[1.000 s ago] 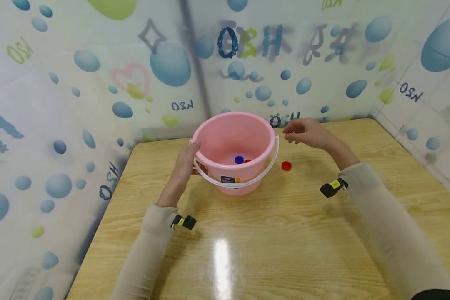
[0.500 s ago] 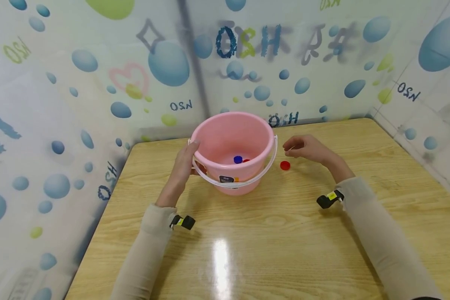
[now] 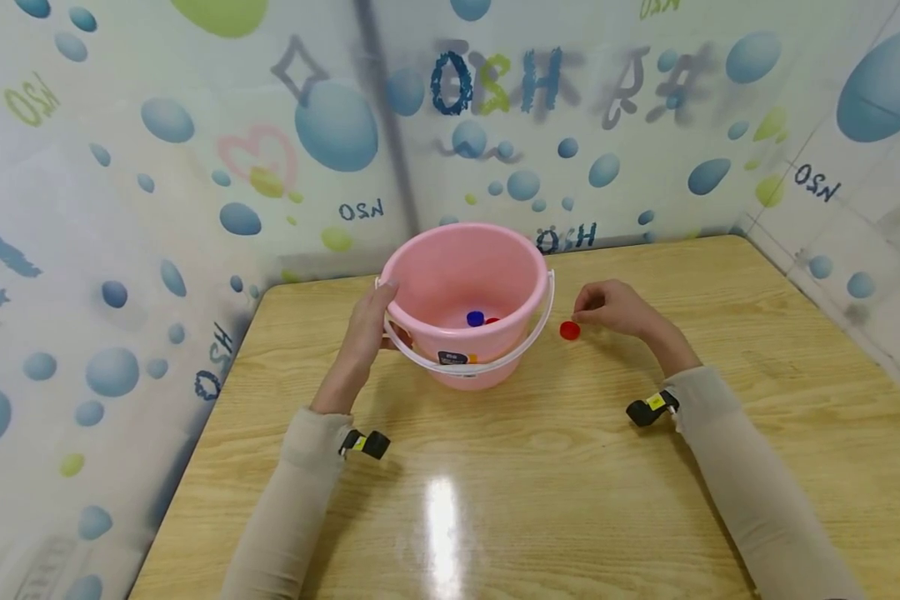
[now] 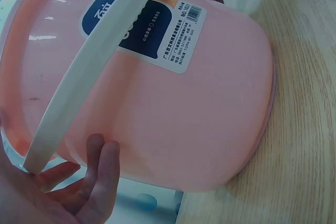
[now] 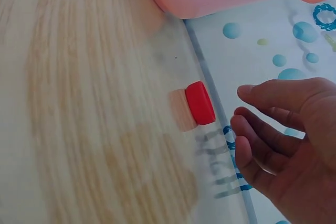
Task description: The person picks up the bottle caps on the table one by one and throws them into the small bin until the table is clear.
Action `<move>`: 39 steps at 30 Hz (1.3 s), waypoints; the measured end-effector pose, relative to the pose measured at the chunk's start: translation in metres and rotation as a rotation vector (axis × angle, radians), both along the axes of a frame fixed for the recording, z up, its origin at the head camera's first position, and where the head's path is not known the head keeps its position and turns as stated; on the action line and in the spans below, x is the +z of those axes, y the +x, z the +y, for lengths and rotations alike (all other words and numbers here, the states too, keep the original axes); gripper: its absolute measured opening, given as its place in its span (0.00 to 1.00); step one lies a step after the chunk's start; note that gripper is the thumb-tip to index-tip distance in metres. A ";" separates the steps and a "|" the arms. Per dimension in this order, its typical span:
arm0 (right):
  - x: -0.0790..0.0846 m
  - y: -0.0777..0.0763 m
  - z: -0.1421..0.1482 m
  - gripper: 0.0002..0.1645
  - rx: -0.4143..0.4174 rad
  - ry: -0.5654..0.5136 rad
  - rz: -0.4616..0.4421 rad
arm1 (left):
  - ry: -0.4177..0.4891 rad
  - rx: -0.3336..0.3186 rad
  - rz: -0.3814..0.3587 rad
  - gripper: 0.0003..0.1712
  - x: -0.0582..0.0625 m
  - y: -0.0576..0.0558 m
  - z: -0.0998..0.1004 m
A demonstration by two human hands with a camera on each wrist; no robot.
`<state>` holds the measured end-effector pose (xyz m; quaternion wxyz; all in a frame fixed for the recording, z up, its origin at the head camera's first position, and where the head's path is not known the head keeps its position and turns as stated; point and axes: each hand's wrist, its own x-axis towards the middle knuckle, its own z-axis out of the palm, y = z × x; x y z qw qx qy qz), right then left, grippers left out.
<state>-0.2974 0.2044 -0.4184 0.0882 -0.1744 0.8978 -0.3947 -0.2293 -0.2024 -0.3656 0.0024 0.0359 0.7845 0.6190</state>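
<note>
A pink bucket (image 3: 468, 262) with a white handle (image 4: 88, 69) stands on the table. My left hand (image 3: 357, 343) grips its left rim, thumb over the edge and fingers underneath against the outer wall. Inside the bucket lie a blue cap (image 3: 476, 318) and a partly hidden red cap (image 3: 492, 321). Right of the bucket another red cap (image 3: 570, 331) rests on the wood. Just beside that cap is my right hand (image 3: 617, 308), its fingers loosely bent. In the right wrist view a gap shows between the cap and the fingertips (image 5: 244, 92).
The wooden table (image 3: 532, 475) meets a patterned wall covering (image 3: 600, 108) behind the bucket and at both sides. Small black cameras (image 3: 375, 444) are strapped to both wrists. A label (image 4: 157, 30) is on the bucket's front.
My right hand has come down and slightly left to the red cap on the table, its fingers drawing closer together. The left hand and bucket have stayed in place.
</note>
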 end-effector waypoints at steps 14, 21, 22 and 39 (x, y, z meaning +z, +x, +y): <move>-0.012 -0.004 -0.006 0.20 0.073 0.052 -0.060 | 0.002 0.007 -0.003 0.36 -0.002 0.000 -0.002; -0.013 -0.002 -0.010 0.23 0.105 0.055 -0.087 | -0.003 0.017 -0.006 0.36 0.000 0.000 0.000; -0.013 -0.002 -0.010 0.23 0.105 0.058 -0.093 | -0.004 0.017 -0.008 0.36 0.000 0.000 0.001; -0.012 -0.005 -0.005 0.21 0.116 0.086 -0.119 | -0.007 0.009 -0.003 0.36 0.001 -0.001 0.002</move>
